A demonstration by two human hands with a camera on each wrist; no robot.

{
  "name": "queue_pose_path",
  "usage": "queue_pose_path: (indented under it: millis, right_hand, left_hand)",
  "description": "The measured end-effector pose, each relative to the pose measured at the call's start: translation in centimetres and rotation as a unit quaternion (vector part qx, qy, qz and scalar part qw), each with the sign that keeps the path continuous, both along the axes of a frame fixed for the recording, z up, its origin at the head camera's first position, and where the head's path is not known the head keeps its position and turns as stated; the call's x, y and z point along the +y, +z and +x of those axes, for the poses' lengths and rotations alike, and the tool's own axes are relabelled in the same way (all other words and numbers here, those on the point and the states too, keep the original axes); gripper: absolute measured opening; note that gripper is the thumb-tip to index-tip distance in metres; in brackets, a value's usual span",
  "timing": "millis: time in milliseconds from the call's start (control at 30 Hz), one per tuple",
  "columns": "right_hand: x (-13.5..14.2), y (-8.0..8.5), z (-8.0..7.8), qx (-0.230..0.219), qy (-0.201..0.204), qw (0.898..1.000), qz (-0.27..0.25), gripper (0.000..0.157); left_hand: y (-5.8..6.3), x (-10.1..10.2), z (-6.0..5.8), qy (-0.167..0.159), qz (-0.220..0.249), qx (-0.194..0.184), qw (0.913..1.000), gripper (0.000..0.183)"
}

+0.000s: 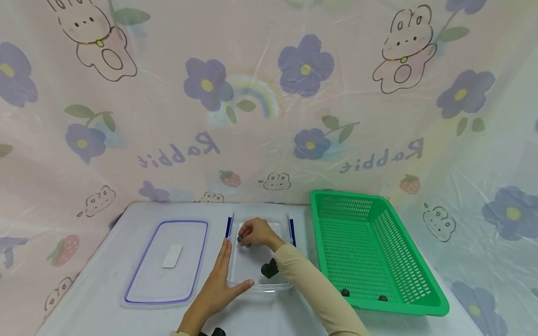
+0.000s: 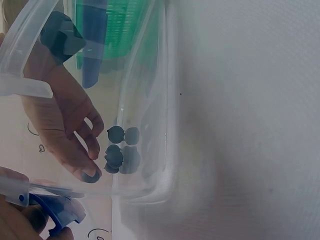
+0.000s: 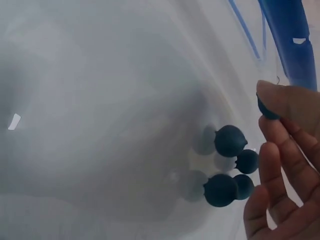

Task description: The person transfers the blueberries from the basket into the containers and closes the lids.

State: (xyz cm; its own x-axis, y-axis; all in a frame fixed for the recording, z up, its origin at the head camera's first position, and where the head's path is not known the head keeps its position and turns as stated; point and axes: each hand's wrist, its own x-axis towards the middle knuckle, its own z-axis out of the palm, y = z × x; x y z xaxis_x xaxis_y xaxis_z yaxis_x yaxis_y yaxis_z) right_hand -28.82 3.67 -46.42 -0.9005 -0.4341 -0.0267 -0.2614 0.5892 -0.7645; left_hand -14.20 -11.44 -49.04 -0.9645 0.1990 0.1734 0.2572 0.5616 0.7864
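A clear plastic container (image 1: 248,273) with blue side latches stands in the middle of the table. Inside it, my right hand (image 1: 257,232) pinches a small dark teal ball (image 3: 268,107) between thumb and forefinger. Several matching balls with tiny nubs (image 3: 230,141) lie on the container floor beside those fingers. My left hand (image 1: 216,289) rests against the container's left side, its fingers straight and the thumb spread toward the front rim. In the left wrist view, left fingertips (image 2: 15,215) appear by a blue latch (image 2: 62,207).
A green plastic basket (image 1: 317,233) stands to the right, two dark balls (image 1: 345,292) near its front wall. On the left, a clear lid (image 1: 147,280) with a blue seal lies flat, a white label (image 1: 173,256) on it. A patterned curtain (image 1: 252,130) hangs behind.
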Motion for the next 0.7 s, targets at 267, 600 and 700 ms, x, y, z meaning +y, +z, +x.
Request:
queue_pose_path:
  millis: [267, 600, 700]
  right_hand:
    - [-0.15, -0.3, -0.12, -0.004, -0.007, 0.999, 0.031, 0.02]
    - [-0.28, -0.71, -0.07, -0.007, 0.004, 0.999, 0.051, 0.019]
    - [-0.39, -0.83, -0.08, -0.013, 0.003, 0.998, 0.056, 0.02]
  left_hand:
    - [-0.08, 0.07, -0.03, -0.001, 0.003, 0.0, 1.0, 0.111]
    - [-0.27, 0.14, -0.05, -0.005, 0.004, 0.02, 0.9998, 0.112]
    - [-0.32, 0.13, -0.07, -0.004, 0.005, 0.023, 0.9997, 0.111]
